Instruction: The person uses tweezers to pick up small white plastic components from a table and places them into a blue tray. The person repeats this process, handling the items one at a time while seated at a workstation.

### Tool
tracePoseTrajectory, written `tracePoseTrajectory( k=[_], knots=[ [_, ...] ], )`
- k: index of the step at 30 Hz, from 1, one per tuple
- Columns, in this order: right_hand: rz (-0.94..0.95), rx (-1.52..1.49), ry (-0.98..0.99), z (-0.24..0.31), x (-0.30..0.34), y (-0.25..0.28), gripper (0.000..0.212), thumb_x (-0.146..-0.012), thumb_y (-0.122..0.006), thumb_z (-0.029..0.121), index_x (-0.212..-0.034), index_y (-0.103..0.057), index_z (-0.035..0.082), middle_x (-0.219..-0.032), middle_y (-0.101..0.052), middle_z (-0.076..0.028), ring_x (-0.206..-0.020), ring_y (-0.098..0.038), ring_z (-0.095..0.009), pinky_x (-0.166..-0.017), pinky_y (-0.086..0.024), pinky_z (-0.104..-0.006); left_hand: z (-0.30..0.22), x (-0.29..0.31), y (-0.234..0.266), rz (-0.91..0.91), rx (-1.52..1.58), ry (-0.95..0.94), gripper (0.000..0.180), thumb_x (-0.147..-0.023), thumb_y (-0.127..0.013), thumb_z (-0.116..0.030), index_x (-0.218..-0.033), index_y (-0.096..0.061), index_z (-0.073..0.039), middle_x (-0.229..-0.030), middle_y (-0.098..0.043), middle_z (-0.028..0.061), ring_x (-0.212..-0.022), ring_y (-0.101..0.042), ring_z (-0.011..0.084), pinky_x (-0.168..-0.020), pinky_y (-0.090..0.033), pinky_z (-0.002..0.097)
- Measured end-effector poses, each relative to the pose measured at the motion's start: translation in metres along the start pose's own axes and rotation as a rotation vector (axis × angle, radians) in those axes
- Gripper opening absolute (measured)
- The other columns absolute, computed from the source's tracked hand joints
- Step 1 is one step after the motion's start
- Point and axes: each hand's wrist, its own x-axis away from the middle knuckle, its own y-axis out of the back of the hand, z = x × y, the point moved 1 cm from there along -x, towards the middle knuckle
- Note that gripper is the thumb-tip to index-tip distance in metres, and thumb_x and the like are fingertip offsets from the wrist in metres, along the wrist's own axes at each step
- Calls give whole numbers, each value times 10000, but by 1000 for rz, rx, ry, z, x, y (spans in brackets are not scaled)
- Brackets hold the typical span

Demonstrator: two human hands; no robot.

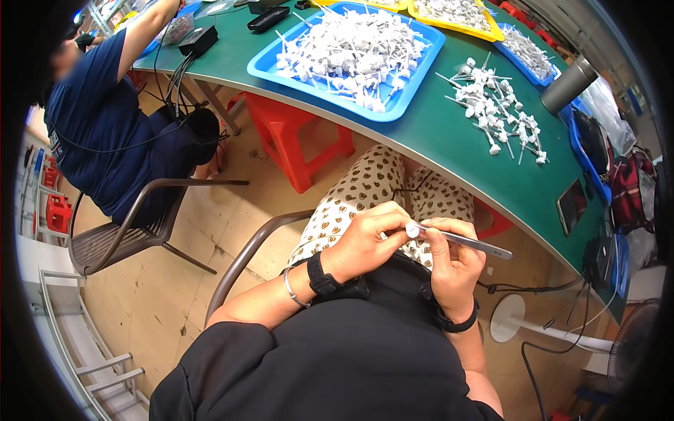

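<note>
Above my lap, my left hand [365,242] pinches a small white round plastic part [413,230] between thumb and fingers. Steel tweezers [484,245] are gripped in my right hand [456,266], their tips meeting the white part. Both hands are close together, just short of the table edge. A blue tray [390,114] on the green table [421,137] holds a heap of similar white parts with thin stems [351,52]. To its right, a loose cluster of the same white parts [495,105] lies directly on the tabletop.
Yellow trays [491,29] and another blue tray [554,76] stand farther back. A grey thermos [570,84] and a phone [571,207] rest on the right. A red stool [295,140] is under the table. At left, a person in dark blue [105,133] sits on a chair [112,245].
</note>
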Motion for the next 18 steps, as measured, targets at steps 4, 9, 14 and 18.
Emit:
tracePoseTrajectory(
  k=[4,9,14,18],
  knots=[
    [-5,21,17,-2,0,0,96,-928,-684,20,-998,-662,-42,-940,-695,-101,-753,-666,-141,-654,-549,-252,-1,0,0,9,-27,15,56,-908,-704,-45,-946,-712,-5,-885,-652,61,-764,-629,144,-648,-502,266],
    [-26,-10,0,-2,0,-1,83,-933,-681,26,-987,-657,-31,-913,-705,-91,-732,-661,-130,-634,-530,-245,-1,0,1,15,-32,8,61,-907,-706,-47,-954,-718,-9,-896,-659,63,-775,-636,147,-660,-509,266],
    [-19,-40,-43,-2,0,2,84,-935,-682,34,-989,-654,-23,-905,-708,-79,-731,-657,-122,-636,-523,-240,-3,0,1,32,-15,-6,85,-912,-700,-46,-982,-718,-1,-909,-665,66,-786,-639,150,-675,-516,265],
    [-12,-36,-54,-2,0,2,81,-936,-680,33,-988,-654,-22,-904,-708,-78,-725,-655,-122,-636,-521,-241,-1,1,1,39,-4,13,95,-917,-691,-39,-998,-720,3,-908,-665,66,-788,-639,148,-679,-519,266]
  ],
)
